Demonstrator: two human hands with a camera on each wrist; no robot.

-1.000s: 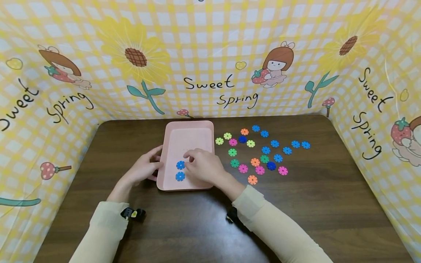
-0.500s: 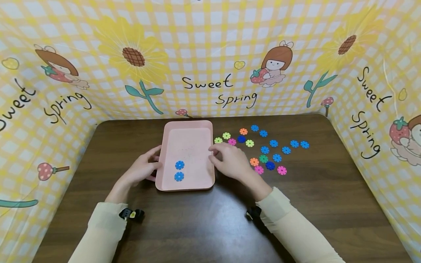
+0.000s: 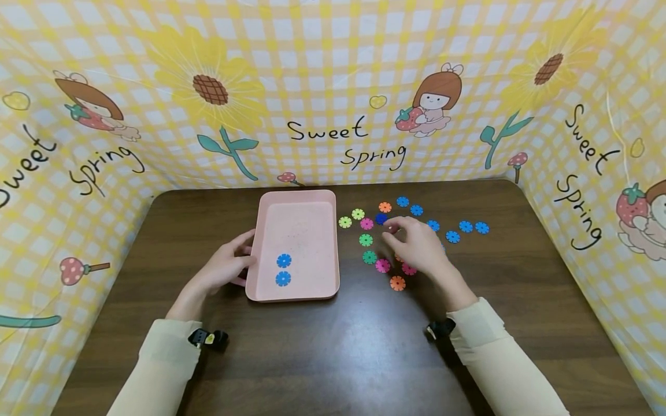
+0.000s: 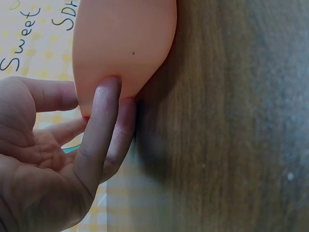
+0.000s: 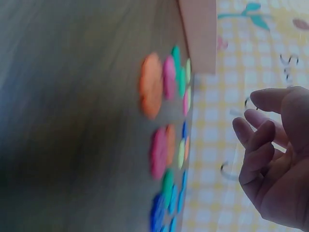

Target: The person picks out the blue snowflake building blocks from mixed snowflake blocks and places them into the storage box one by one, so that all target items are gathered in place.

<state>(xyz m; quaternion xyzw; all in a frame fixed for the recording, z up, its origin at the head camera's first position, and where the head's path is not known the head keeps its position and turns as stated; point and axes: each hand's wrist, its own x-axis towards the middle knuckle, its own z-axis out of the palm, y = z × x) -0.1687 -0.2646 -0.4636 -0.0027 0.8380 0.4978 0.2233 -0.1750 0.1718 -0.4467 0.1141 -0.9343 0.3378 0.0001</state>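
Note:
A pink tray [image 3: 307, 242] lies left of centre on the table, with two blue snowflake discs [image 3: 283, 260] near its front left. My left hand [image 3: 226, 266] holds the tray's left side; in the left wrist view its fingertips touch the wall and rim. My right hand [image 3: 418, 245] hovers over loose discs right of the tray. Its fingers are bent, with thumb and index finger apart and nothing visible between them. A dark blue disc [image 3: 381, 219] sits near its fingertips. Pink [image 3: 382, 266] and orange [image 3: 398, 283] discs lie in front; some discs are hidden beneath the hand.
Yellow-green discs [image 3: 345, 222] and green discs [image 3: 366, 240] lie close to the tray's right wall. Several blue discs [image 3: 452, 237] spread further right across the brown table [image 3: 322, 358]. A checked cloth [image 3: 333, 75] stands around the back and sides.
My right hand has moved right, out from above the tray, past its right wall and over the loose discs. The left hand stays at the tray's left side.

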